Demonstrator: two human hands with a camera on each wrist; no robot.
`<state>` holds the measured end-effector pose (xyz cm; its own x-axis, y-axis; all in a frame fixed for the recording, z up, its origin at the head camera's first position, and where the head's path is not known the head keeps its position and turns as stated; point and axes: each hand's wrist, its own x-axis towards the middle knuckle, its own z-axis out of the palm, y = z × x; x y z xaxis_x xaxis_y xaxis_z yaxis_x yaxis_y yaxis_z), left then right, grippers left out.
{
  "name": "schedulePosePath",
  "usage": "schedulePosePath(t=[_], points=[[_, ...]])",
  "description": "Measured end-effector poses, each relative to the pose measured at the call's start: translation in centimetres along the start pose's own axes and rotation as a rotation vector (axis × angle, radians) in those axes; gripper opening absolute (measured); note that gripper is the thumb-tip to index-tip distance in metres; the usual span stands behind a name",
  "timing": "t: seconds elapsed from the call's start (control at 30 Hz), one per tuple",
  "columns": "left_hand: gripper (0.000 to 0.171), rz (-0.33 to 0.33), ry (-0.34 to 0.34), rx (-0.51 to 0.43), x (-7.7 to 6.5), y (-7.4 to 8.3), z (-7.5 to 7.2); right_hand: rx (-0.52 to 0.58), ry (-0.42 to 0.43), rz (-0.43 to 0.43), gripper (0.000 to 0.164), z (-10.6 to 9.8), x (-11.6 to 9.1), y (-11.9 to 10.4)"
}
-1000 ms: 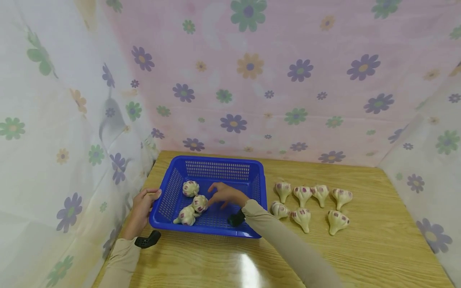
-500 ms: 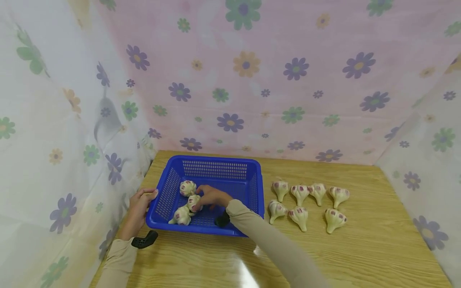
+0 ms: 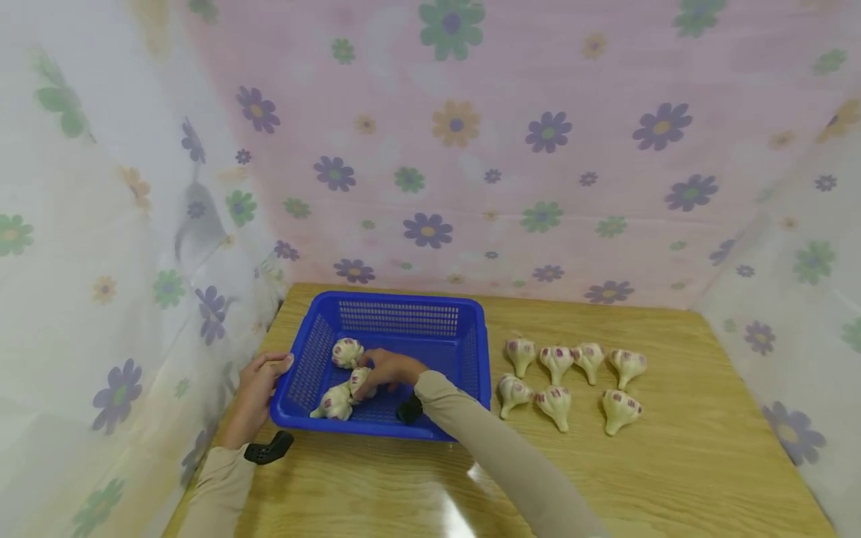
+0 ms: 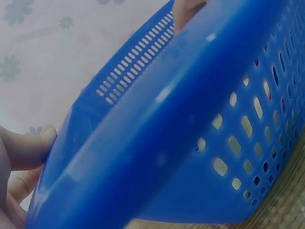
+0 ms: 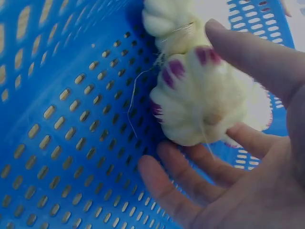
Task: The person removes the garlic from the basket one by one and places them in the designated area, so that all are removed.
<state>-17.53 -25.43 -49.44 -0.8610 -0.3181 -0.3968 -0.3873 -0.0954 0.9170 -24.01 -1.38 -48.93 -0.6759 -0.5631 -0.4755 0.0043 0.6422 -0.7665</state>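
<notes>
A blue plastic basket (image 3: 397, 297) stands on the table, with three purple-marked garlic bulbs in its left part. My left hand (image 3: 254, 392) grips the basket's left rim; in the left wrist view its thumb (image 4: 33, 148) lies against the rim. Inside the basket, my right hand (image 3: 393, 368) holds the middle garlic bulb (image 5: 205, 100), thumb on one side and fingers curled at the other. Of the other two bulbs, one (image 3: 347, 353) sits behind it and one (image 3: 334, 403) in front, close to it. The hand partly covers the held bulb in the head view.
Right of the basket, several garlic bulbs lie in two loose rows on the wooden table (image 3: 686, 448), among them a front one (image 3: 620, 411) set apart. Flowered cloth (image 3: 471, 187) closes off the back and both sides. The left cloth hangs close to my left arm.
My right hand has moved left inside the basket, from beside the middle garlic bulb to around it. My left hand has stayed on the rim. The view has shifted slightly.
</notes>
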Motion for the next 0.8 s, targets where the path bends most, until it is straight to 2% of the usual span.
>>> schedulePosePath(t=[0.17, 0.37, 0.5, 0.8], points=[[0.028, 0.026, 0.0, -0.009, 0.0, -0.2, 0.1, -0.076, 0.008, -0.029, 0.06, 0.2, 0.5, -0.3], [0.028, 0.048, -0.02, -0.011, 0.0, -0.3, 0.2, -0.077, 0.042, -0.018, 0.055, 0.0, 0.6, 0.2], [0.027, 0.054, -0.027, -0.012, 0.0, -0.4, 0.4, -0.059, 0.053, -0.048, 0.051, -1.0, -0.5, 0.9], [0.028, 0.039, -0.024, -0.008, 0.0, -0.3, 0.0, 0.087, 0.023, -0.17, 0.053, -4.3, -4.0, 1.6]])
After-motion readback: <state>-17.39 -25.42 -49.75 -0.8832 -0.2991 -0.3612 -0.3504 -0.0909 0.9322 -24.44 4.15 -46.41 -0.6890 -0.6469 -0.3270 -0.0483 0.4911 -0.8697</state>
